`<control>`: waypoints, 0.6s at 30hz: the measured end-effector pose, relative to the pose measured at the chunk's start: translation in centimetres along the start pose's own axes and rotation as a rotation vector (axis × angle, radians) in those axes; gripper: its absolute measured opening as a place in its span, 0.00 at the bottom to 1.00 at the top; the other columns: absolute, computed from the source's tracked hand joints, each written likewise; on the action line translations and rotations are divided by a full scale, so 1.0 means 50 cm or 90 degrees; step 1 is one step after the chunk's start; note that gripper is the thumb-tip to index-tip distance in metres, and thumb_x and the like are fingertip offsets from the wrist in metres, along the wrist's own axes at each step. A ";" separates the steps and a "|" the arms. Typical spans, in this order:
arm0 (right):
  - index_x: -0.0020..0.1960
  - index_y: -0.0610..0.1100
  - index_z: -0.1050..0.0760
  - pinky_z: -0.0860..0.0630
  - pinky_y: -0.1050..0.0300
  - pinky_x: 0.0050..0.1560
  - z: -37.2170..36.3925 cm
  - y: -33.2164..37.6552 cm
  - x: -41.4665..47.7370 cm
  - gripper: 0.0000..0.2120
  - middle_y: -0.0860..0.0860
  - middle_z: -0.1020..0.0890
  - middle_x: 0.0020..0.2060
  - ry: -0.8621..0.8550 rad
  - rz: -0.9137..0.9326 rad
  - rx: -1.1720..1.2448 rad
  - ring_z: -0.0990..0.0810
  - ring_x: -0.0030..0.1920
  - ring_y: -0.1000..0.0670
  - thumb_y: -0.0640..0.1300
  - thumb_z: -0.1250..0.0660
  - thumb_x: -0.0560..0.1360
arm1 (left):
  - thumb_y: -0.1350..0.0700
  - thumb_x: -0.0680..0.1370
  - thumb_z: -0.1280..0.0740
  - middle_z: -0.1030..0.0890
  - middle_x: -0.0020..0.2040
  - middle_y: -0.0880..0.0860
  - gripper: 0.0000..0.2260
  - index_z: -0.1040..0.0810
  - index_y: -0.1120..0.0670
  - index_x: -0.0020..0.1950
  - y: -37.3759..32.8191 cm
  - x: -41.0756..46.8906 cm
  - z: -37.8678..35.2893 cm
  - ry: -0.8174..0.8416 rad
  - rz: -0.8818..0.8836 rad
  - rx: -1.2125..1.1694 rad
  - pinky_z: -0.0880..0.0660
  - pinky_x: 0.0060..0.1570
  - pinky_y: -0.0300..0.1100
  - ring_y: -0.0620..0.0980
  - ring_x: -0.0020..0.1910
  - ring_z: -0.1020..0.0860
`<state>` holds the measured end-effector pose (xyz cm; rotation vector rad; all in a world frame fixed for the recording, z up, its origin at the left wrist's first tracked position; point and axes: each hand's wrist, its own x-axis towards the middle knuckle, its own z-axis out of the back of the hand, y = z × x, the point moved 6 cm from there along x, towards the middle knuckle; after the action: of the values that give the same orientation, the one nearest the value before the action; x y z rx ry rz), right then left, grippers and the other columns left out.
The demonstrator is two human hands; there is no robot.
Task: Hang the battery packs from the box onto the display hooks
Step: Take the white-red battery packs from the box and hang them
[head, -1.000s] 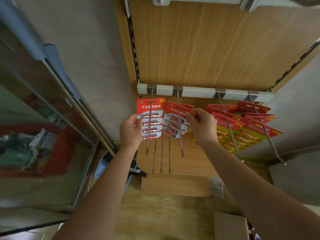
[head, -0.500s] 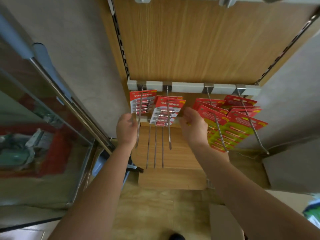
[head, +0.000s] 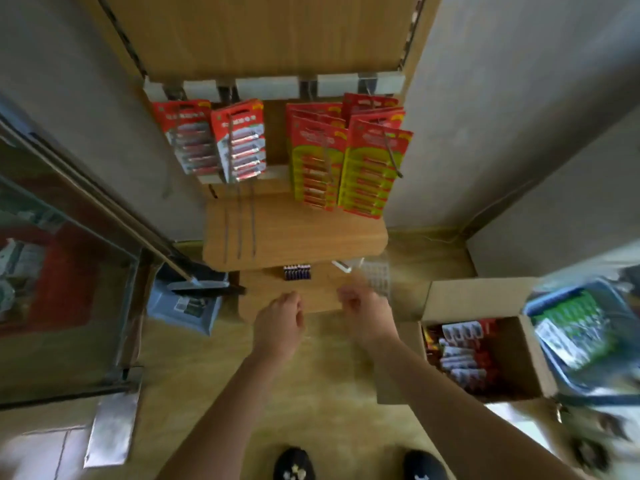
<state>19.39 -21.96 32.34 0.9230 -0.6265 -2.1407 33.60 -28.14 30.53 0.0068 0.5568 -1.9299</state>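
Black shoes (head: 293,464) stand at the bottom edge on a yellowish floor. Above them two bare forearms reach forward. The left hand (head: 280,327) and the right hand (head: 363,313) hang side by side and slightly apart over the floor. Both have loosely curled fingers and hold nothing; the right one is a little blurred.

To the right of the right arm an open cardboard box (head: 485,296) sits on the floor. Inside it lie loose battery packs (head: 464,355), red and white, piled against its left side. Just beyond the box, at the right edge, is a blue basket (head: 540,306) with green packs in it, heavily blurred. On the left a blue dustpan (head: 180,306) lies at the foot of a glass cabinet (head: 52,271).

Past the hands is a low wooden board bearing a small dark pack of batteries (head: 297,272). A wooden shelf (head: 294,233) juts out above it, with bare wire prongs (head: 239,230) over its left half.

Farther back, packs hang on display hooks (head: 392,154) fixed to a white rail (head: 266,88). The two left hooks carry red packs (head: 242,143), and the two right hooks carry thicker stacks of red-and-green packs (head: 318,161). A wood-grain back panel (head: 270,32) rises behind the rail, between grey walls.
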 end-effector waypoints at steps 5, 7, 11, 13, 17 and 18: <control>0.53 0.48 0.21 0.25 0.55 0.48 0.128 -0.238 -0.011 0.13 0.46 0.17 0.49 0.026 -0.057 -0.091 0.20 0.50 0.44 0.38 0.40 0.74 | 0.57 0.77 0.41 0.20 0.52 0.50 0.08 0.26 0.53 0.54 -0.166 -0.047 -0.141 0.062 -0.051 0.014 0.28 0.45 0.42 0.50 0.50 0.22; 0.53 0.47 0.22 0.24 0.52 0.47 0.187 -0.335 -0.007 0.14 0.45 0.17 0.48 0.018 -0.072 -0.114 0.20 0.50 0.42 0.37 0.42 0.74 | 0.57 0.78 0.41 0.20 0.52 0.49 0.09 0.26 0.52 0.55 -0.236 -0.059 -0.202 0.095 -0.047 0.012 0.27 0.47 0.43 0.50 0.51 0.22; 0.52 0.45 0.23 0.24 0.51 0.44 0.303 -0.523 0.000 0.13 0.42 0.19 0.47 0.033 -0.130 -0.160 0.21 0.48 0.39 0.43 0.46 0.78 | 0.55 0.79 0.42 0.19 0.50 0.49 0.07 0.26 0.51 0.54 -0.366 -0.088 -0.323 0.155 -0.024 0.017 0.23 0.44 0.44 0.51 0.47 0.20; 0.52 0.45 0.23 0.24 0.52 0.46 0.351 -0.609 0.001 0.13 0.42 0.19 0.48 0.038 -0.148 -0.171 0.21 0.48 0.40 0.43 0.45 0.77 | 0.55 0.79 0.42 0.19 0.50 0.49 0.07 0.26 0.51 0.54 -0.418 -0.102 -0.379 0.169 -0.007 0.007 0.27 0.41 0.42 0.50 0.48 0.20; 0.52 0.44 0.21 0.24 0.53 0.49 0.430 -0.749 0.004 0.12 0.42 0.17 0.50 0.031 -0.169 -0.167 0.21 0.50 0.40 0.39 0.42 0.76 | 0.55 0.80 0.42 0.19 0.51 0.49 0.08 0.25 0.53 0.55 -0.503 -0.115 -0.477 0.196 0.008 -0.020 0.32 0.38 0.37 0.48 0.48 0.21; 0.54 0.44 0.21 0.26 0.54 0.48 0.444 -0.775 0.004 0.13 0.41 0.18 0.51 0.029 -0.176 -0.165 0.21 0.51 0.40 0.38 0.42 0.76 | 0.55 0.80 0.42 0.19 0.51 0.49 0.08 0.25 0.53 0.55 -0.520 -0.116 -0.498 0.209 0.010 -0.028 0.33 0.35 0.35 0.47 0.48 0.21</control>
<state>-13.83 5.54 20.70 0.9540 -0.1985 -2.3663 7.27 -5.42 19.59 0.3042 0.8136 -1.9131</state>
